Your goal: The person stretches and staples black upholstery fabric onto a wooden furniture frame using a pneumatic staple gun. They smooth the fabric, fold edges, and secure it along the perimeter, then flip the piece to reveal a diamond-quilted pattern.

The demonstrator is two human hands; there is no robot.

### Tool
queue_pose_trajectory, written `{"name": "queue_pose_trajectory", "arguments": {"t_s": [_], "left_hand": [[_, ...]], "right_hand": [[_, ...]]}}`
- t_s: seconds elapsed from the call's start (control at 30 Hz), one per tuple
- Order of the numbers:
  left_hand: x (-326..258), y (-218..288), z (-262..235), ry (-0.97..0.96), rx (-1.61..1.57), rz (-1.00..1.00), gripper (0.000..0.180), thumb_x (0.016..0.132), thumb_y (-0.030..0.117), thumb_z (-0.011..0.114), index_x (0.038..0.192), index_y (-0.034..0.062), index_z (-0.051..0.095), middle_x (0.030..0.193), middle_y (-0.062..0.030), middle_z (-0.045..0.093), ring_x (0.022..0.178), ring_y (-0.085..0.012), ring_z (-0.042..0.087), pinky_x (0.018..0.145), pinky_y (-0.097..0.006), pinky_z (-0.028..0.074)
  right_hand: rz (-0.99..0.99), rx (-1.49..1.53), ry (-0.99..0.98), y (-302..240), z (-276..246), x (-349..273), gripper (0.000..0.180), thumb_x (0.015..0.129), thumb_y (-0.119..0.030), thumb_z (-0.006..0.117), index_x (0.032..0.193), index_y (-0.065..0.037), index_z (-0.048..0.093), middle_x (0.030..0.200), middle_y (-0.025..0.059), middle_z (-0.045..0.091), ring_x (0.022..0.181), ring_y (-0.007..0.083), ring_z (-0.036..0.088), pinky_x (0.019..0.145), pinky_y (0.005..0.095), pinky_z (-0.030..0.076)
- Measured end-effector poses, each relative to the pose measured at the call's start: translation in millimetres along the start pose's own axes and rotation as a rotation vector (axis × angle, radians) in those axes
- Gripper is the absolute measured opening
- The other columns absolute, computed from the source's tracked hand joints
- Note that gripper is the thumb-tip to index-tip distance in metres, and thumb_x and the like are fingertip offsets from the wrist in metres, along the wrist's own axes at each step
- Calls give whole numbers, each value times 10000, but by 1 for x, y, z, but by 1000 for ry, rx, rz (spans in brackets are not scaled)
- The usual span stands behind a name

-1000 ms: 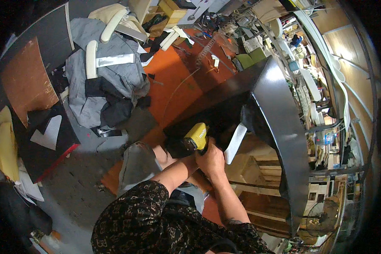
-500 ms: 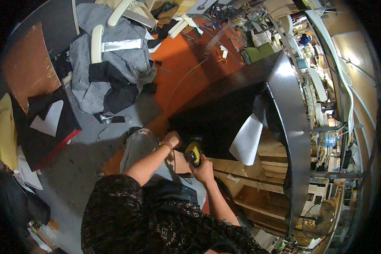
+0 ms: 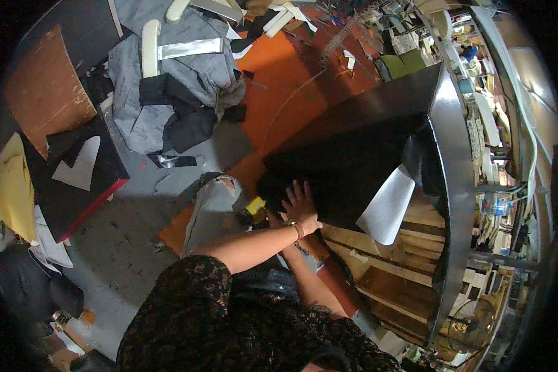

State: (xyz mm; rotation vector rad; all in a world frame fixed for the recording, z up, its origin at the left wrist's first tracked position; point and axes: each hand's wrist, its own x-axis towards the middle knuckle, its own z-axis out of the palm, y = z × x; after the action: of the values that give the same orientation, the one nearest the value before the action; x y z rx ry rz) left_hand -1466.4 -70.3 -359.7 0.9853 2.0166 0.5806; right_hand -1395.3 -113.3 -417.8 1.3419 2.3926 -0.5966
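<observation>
My left hand (image 3: 301,206) lies flat with fingers spread on the black cloth (image 3: 353,158) over an upholstered piece of furniture with an open wooden frame (image 3: 378,276). Below it, my left forearm crosses over my right one. My right hand (image 3: 274,219), partly hidden behind the left wrist, appears closed around a yellow-and-black gun-shaped power tool, which looks like a staple gun (image 3: 254,209). The tool is beside my knee in torn light jeans (image 3: 214,201), just left of the furniture's edge. A pale grey flap (image 3: 387,208) hangs over the frame's opening.
Grey fabric (image 3: 195,93) with cream armrest-shaped parts (image 3: 150,49) is heaped at the far left. A black panel with a red edge (image 3: 93,211) and a brown board (image 3: 49,93) stand at left. A thin hose (image 3: 294,93) crosses the orange floor. Cluttered shelves (image 3: 487,124) line the right.
My left hand has moved right and opened flat on the black cloth, crossing over the right arm. My right hand has shifted left with the power tool. The view has turned slightly.
</observation>
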Motion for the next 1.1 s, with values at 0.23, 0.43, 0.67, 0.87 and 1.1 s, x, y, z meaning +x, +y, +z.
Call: {"name": "queue_pose_trajectory", "arguments": {"t_s": [0.23, 0.43, 0.67, 0.87, 1.1], "left_hand": [[28, -50, 35, 89, -11, 590, 541, 894, 198, 659, 1384, -25, 614, 1482, -313, 525, 1379, -469, 501, 1073, -587, 474], [31, -67, 26, -242, 87, 782, 337, 848, 214, 682, 1072, -26, 757, 1073, -268, 737, 985, -456, 712, 853, -519, 589], [16, -48, 23, -163, 80, 634, 246, 783, 218, 705, 853, -1, 792, 943, -272, 755, 899, -440, 740, 813, -531, 605], [52, -27, 48, -304, 197, 832, 168, 743, 146, 715, 829, 37, 809, 934, -237, 770, 899, -413, 753, 791, -499, 615], [62, -13, 61, -284, 241, 749, 152, 743, 119, 708, 826, 49, 814, 927, -220, 776, 887, -401, 758, 782, -491, 617]], "right_hand": [[-4, -16, -19, -3, -7, 14, 828, 825, -384, 813, 1494, -35, 473, 1274, 274, 701, 1167, 424, 687, 1002, 511, 537], [-12, -22, -56, -11, 8, 25, 883, 827, -398, 813, 1539, -54, 421, 1259, 273, 706, 1138, 435, 695, 987, 518, 543], [-15, -8, -58, -24, 17, 49, 948, 830, -414, 813, 1592, -76, 361, 1242, 271, 712, 1105, 448, 705, 971, 525, 549], [10, -8, -44, -29, 11, 87, 1006, 833, -428, 813, 1637, -95, 310, 1227, 270, 717, 1076, 459, 714, 956, 531, 555], [-60, -104, 27, -43, 0, 112, 970, 816, -481, 836, 1555, -35, 395, 1159, 265, 726, 1020, 442, 728, 875, 533, 584]]}}
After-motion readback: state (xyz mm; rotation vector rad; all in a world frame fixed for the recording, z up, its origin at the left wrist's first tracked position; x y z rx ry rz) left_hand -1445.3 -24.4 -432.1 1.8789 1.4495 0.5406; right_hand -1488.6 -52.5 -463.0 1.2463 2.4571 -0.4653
